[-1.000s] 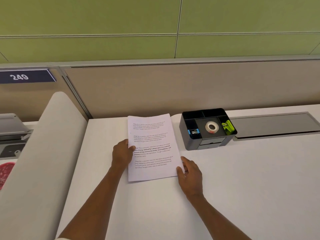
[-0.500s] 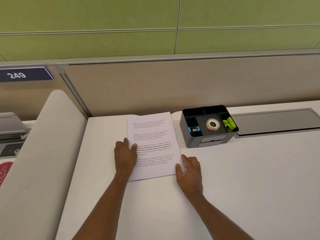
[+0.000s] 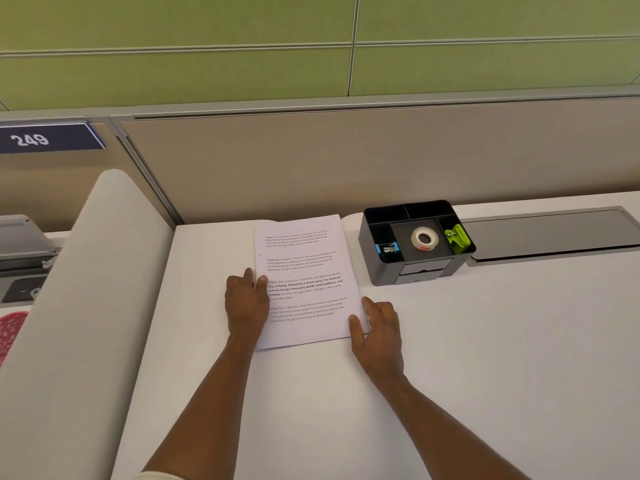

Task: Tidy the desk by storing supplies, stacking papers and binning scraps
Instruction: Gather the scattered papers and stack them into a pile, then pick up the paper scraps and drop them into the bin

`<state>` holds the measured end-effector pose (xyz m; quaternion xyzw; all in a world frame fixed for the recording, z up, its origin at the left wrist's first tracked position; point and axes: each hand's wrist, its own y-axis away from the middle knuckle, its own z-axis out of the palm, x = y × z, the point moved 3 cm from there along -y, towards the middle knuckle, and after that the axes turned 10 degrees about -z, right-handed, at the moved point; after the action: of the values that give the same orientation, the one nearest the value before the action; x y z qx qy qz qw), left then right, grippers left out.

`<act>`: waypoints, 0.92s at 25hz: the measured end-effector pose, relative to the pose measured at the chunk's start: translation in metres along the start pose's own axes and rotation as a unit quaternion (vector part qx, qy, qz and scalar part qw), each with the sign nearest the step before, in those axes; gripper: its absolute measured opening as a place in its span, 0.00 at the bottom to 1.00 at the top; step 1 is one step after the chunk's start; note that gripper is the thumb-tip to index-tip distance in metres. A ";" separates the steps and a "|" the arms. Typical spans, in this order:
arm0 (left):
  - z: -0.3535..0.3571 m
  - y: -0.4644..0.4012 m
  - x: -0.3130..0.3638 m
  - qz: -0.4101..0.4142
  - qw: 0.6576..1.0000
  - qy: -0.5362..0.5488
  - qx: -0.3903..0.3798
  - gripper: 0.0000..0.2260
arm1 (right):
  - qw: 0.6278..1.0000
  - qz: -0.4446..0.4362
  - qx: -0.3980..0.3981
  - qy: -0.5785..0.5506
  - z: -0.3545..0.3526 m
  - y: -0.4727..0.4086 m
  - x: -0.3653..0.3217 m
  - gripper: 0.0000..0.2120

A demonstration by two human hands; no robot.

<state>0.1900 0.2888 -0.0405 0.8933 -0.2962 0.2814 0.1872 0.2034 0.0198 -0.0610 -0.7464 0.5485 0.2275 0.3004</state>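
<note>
Head view, edges: your left hand lies flat on the paper stack's left edge; your right hand touches its lower right corner, fingers loosely bent, grip closed on nothing.
Open room: bare white counter lies right of and below the stack.
Axis: the stack's long side runs away from you, top tilted slightly left.
Surroundings: right of the stack, a black organizer holds a tape roll and green clip; a beige partition stands behind.

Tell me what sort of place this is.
Probably an open-plan office cubicle: a white desk with partition panels, a numbered 249 plate, and a desk organizer with tape.
</note>
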 end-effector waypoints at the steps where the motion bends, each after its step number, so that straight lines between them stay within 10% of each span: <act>1: -0.002 0.003 -0.003 -0.014 1.000 0.022 0.011 0.20 | 1.000 0.001 0.003 -0.014 -0.002 -0.001 0.000 0.21; 9: -0.026 0.080 -0.068 0.014 0.991 0.089 0.103 0.20 | 0.998 0.016 0.053 -0.008 -0.027 0.034 0.009 0.18; 23: 0.034 0.306 -0.072 0.018 0.995 -0.055 0.077 0.28 | 0.965 -0.146 -0.133 0.171 -0.112 0.154 0.070 0.23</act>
<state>-0.0389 0.0712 -0.0593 0.9136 -0.2998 0.2573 0.0962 0.0783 -0.1396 -0.0586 -0.8794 0.4417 0.1214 0.1299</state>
